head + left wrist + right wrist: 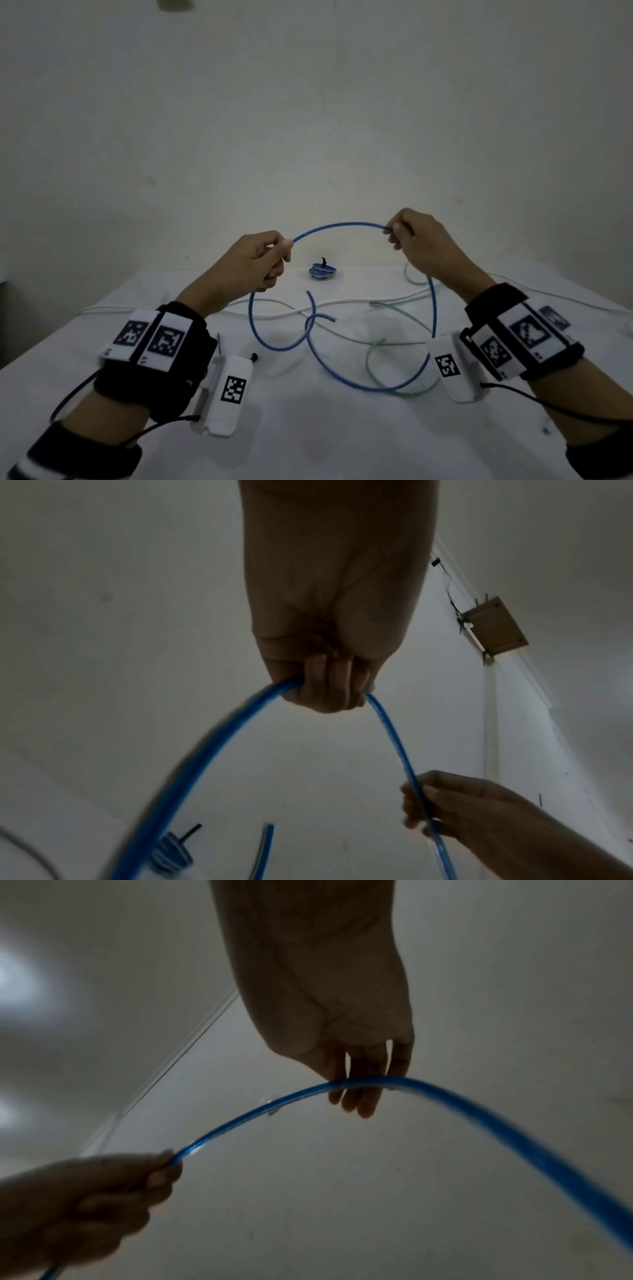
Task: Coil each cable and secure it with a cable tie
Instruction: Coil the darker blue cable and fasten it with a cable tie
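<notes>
Showing only overhead, a tied blue coil [323, 273] sits beyond both hands.

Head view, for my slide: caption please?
Left hand and right hand arch a blue cable above the table.

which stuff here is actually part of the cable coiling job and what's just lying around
Part of the job:
- blue cable, held up in an arc by the left hand and the right hand
- green cable and white cable, loose on the table
- coiled blue cable, already tied
- black cable tie

Just lying about:
- wooden box on the wall
</notes>
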